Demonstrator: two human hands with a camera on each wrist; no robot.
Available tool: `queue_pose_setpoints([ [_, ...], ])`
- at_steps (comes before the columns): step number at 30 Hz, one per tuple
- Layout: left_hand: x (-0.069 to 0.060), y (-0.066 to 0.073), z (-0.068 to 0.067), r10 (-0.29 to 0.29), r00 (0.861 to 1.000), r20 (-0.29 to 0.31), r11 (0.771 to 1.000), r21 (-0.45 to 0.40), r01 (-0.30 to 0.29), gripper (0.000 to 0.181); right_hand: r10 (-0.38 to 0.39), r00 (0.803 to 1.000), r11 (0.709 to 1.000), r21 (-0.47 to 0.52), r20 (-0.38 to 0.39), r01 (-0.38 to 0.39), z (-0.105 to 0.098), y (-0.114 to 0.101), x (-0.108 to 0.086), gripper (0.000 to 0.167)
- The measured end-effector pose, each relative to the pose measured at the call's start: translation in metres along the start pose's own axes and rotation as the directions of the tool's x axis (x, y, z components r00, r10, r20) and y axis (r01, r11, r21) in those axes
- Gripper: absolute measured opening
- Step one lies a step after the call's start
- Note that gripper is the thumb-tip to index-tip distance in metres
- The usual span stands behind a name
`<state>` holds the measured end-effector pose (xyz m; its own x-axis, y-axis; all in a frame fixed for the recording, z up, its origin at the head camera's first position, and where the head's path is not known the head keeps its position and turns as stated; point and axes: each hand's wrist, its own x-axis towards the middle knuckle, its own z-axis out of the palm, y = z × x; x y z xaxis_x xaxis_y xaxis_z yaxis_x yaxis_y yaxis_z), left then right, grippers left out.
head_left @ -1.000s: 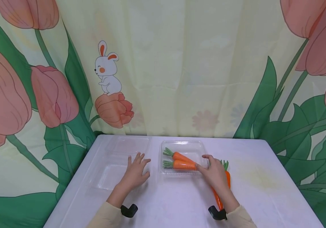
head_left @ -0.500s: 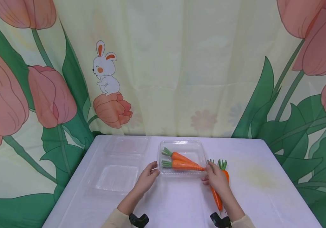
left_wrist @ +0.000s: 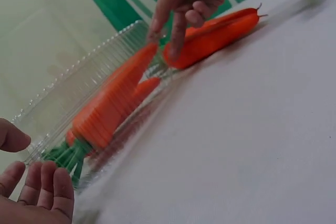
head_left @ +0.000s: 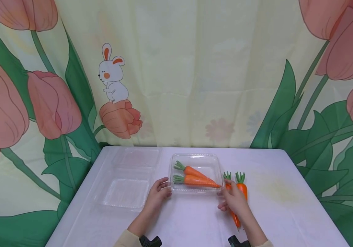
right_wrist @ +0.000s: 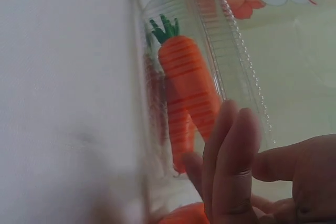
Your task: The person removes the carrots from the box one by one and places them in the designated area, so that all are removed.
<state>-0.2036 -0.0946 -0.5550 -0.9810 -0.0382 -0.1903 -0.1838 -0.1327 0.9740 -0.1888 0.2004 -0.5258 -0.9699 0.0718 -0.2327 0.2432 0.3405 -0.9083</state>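
Note:
A clear plastic box (head_left: 208, 168) holds two orange carrots with green tops, side by side: the upper carrot (head_left: 195, 171) and the lower carrot (head_left: 196, 180). At the box's left edge, my left hand (head_left: 158, 195) grips the rim, thumb above and fingers below in the left wrist view. My right hand (head_left: 233, 199) pinches the rim at the near right corner, close to the carrot tips. Two more carrots lie on the table under and beside that hand; the right one (head_left: 242, 188) is partly covered by it, and so is the left one (head_left: 234, 219).
Left of the box lies another clear plastic container (head_left: 125, 193), its lid (head_left: 140, 157) folded back flat. A white cloth covers the table (head_left: 192, 223). Behind the table hangs a curtain (head_left: 176, 75) printed with tulips and a rabbit.
My left hand has come right from above the table to the box's left edge. My right hand has moved from over the box to its near right corner. The box has shifted slightly toward me.

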Motion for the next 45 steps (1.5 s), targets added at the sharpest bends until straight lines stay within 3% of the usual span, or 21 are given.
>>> queue_pose_setpoints([
  [6, -0.003, -0.004, 0.003, -0.013, 1.0, 0.025, 0.997, -0.076, 0.014, 0.059, 0.004, 1.0, 0.999, 0.053, -0.022, -0.003, 0.004, 0.006, -0.001, 0.057],
  [21, -0.007, -0.009, 0.007, 0.02, 1.0, 0.022, 0.999, -0.05, -0.019, 0.073, 0.015, 0.999, 0.973, 0.229, -0.032, -0.007, 0.007, 0.011, 0.004, 0.049],
  [34, -0.011, -0.013, 0.008, 0.009, 1.0, 0.028, 0.996, -0.087, -0.007, 0.076, 0.006, 0.997, 0.964, 0.264, -0.077, 0.015, 0.009, 0.012, 0.003, 0.033],
  [45, -0.011, -0.017, 0.007, 0.026, 0.999, -0.022, 0.993, -0.115, -0.028, 0.065, 0.023, 0.996, 0.979, 0.206, -0.088, -0.004, 0.008, 0.011, 0.003, 0.025],
])
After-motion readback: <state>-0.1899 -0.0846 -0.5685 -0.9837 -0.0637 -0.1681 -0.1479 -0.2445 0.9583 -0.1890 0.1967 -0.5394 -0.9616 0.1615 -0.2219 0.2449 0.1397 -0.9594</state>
